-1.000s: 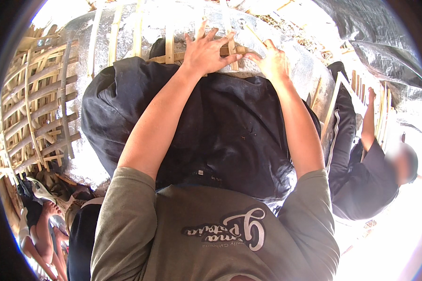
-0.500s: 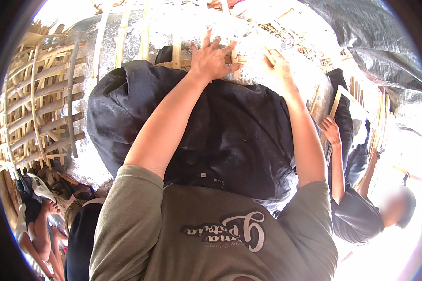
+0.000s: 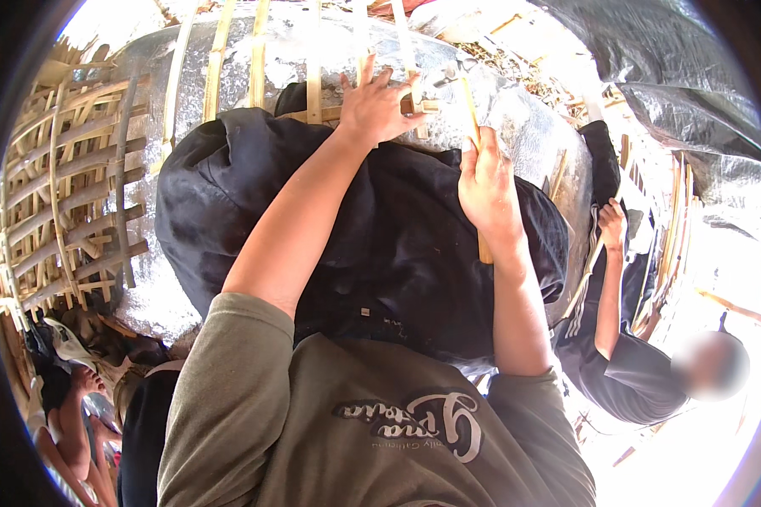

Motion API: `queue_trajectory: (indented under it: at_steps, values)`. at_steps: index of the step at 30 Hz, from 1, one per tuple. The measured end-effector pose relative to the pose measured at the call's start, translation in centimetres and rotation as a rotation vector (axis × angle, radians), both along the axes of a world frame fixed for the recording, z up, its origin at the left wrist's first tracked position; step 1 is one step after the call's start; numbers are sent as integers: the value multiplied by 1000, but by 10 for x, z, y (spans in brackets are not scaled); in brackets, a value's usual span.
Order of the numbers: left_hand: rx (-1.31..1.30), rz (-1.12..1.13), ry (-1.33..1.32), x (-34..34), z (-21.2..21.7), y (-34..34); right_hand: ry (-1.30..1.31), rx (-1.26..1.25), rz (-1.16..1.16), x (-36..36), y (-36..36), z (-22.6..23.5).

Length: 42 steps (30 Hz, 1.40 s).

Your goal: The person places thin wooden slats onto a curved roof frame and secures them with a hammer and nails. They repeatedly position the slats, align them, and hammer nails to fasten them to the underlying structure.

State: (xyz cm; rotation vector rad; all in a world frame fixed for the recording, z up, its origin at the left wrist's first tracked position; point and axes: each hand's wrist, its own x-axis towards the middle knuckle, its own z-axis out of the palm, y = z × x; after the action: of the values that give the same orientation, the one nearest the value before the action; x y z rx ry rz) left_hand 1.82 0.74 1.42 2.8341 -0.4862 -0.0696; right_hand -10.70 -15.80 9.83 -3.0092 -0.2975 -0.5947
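My right hand [image 3: 490, 186] is closed round the wooden handle of a hammer [image 3: 471, 106]. The hammer's metal head points away from me, above the far side of my dark-clothed lap [image 3: 397, 237]. With fingers spread, my left hand [image 3: 374, 108] lies over a light bamboo crosspiece [image 3: 431, 106] where it meets an upright slat [image 3: 403, 34]. Whether a nail sits under that hand cannot be seen. More upright slats [image 3: 314, 63] stand in a row to its left, joined to the crosspiece near my knees.
Beyond the slats lies a shiny plastic-covered bulk [image 3: 287, 42]. A woven bamboo panel [image 3: 68, 194] stands at the left. On the right, a co-worker's hand [image 3: 612, 224] grips a thin strip. Dark plastic sheeting [image 3: 685, 93] hangs at the upper right. Another person's legs [image 3: 72, 414] show lower left.
My right hand has drawn back toward me with the hammer, which now shows clearly. My left hand stays nearly in place. The co-worker's hand has shifted slightly right.
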Motion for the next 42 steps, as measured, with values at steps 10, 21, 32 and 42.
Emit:
queue_trajectory:
  at_steps: [10, 21, 32, 42]
  values:
    - [-49, -14, -26, -2, 0, 3, 282, 325, -211, -4, 19, 14]
    - [-72, -33, -65, 0, -5, 0, -179, 16, -89, -11, 15, -2]
    - [-84, -31, -107, 0, -9, 4, 117, 294, -136, -3, 35, 18]
    - [-127, -28, -165, 0, -14, 3, 319, 356, -205, -4, 37, 15]
